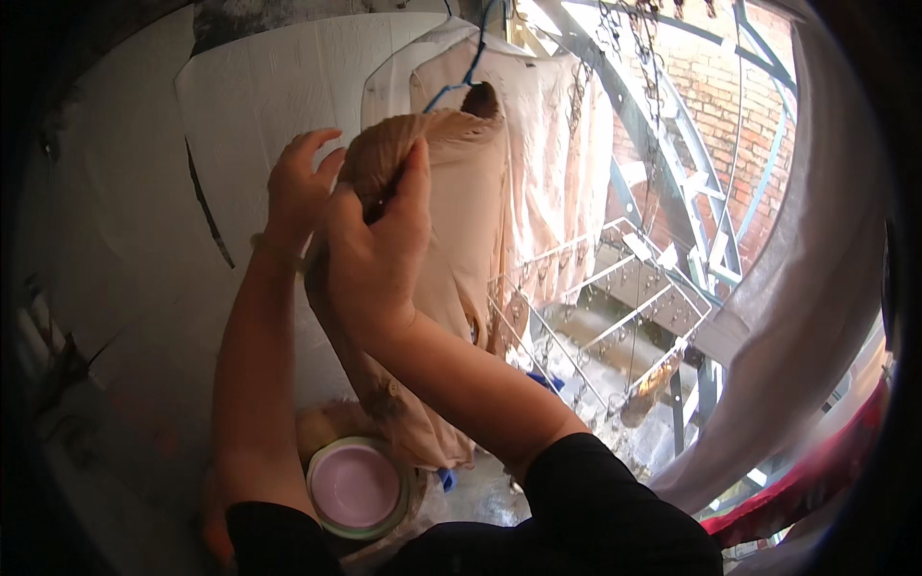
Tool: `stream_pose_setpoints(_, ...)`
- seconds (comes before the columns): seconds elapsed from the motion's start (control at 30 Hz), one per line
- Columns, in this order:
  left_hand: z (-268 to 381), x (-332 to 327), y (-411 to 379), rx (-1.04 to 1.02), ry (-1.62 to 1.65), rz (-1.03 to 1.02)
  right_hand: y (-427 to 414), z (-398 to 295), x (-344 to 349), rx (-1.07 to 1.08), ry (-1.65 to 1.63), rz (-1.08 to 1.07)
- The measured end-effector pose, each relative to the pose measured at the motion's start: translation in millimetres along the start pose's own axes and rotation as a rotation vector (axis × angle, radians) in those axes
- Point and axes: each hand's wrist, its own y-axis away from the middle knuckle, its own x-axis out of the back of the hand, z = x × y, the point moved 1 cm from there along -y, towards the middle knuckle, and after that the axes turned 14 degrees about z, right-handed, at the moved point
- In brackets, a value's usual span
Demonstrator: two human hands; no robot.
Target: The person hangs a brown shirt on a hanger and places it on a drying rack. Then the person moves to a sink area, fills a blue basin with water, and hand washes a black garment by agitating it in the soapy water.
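A tan garment (461,187) hangs in front of me from a blue hanger (470,75), its gathered upper edge folded over. My right hand (382,252) grips that edge at the left, cloth pinched between thumb and fingers. Just beyond it, my left hand (299,187) is raised beside the cloth with thumb and finger apart. Its fingertips come close to the fabric; whether they touch it I cannot tell. Lower down, a button shows on the garment, partly behind my right forearm.
Behind hangs a pale shirt (555,173). White wire drying racks with clips (627,317) are at the right, near hanging chains (641,43) and a metal frame (670,129). A pale curtain-like cloth (807,237) drapes farther right. Below stands a pink round basin (356,482).
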Motion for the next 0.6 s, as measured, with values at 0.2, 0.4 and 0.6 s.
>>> stream_pose_setpoints(0.2,-32.5,-77.9,-69.9,-0.234,0.161,0.11,-21.1,47.1,-16.7,-0.055,0.036,-0.035)
stream_pose_setpoints(0.4,-55.3,-149.8,-103.1,-0.328,0.134,-0.114,-33.3,65.7,-20.4,0.026,0.171,-0.104)
stream_pose_setpoints(0.6,-76.4,-200.0,-113.8,-0.146,0.141,-0.328,-41.9,57.2,-11.0,-0.046,0.297,-0.173)
